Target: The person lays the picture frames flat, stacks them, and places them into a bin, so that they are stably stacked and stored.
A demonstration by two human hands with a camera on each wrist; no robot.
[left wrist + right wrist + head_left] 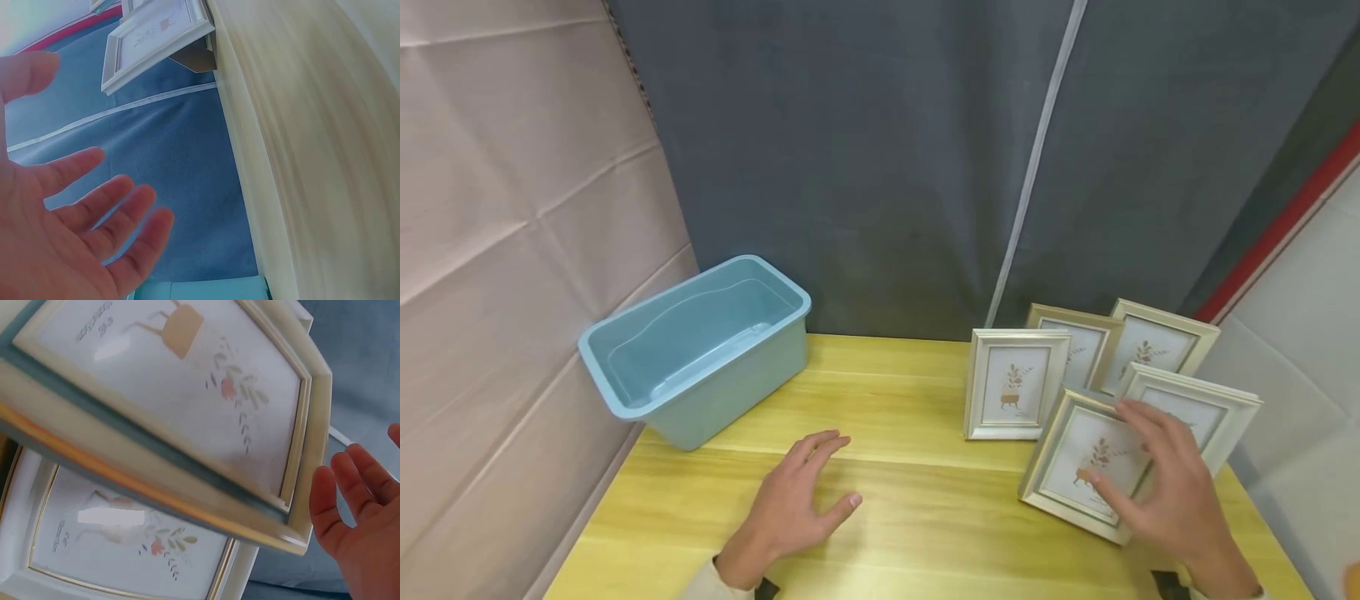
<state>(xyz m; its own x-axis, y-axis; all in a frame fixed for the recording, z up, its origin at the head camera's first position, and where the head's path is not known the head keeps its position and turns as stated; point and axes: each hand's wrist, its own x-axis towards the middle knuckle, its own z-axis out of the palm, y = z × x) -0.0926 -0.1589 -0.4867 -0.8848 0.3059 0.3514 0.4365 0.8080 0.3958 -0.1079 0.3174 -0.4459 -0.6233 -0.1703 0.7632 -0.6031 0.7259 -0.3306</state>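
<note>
One grey curtain [865,167] closes off the far side of my feed, with a pale stripe [1043,142] running down it right of centre. Pink cloth [512,208] covers the left side, and a white wall [1307,350] with a red strip [1292,217] stands at right. Between them I have the table [917,517], yellow with a wood grain. On its far left sits the blue tub [737,392], set aslant, open top upward. Five frames cluster at right: a white frame [977,387] leftmost, a tan frame [1108,354] and a cream frame [1201,342] at the far side, a pale frame [1228,417] rightmost, and the near frame [1084,467], tilted, in front of the others. I see the right hand [1176,483] at the near frame's right side, fingers slightly bent, thumb before the picture; I cannot tell whether any fingertip touches. The left hand [793,504] is over the near middle of the table, well apart from the frames, fingers loosely spread, thumb out. Smallest, the near frame's print [1097,462] shows me a plant in a brown, legged pot.
</note>
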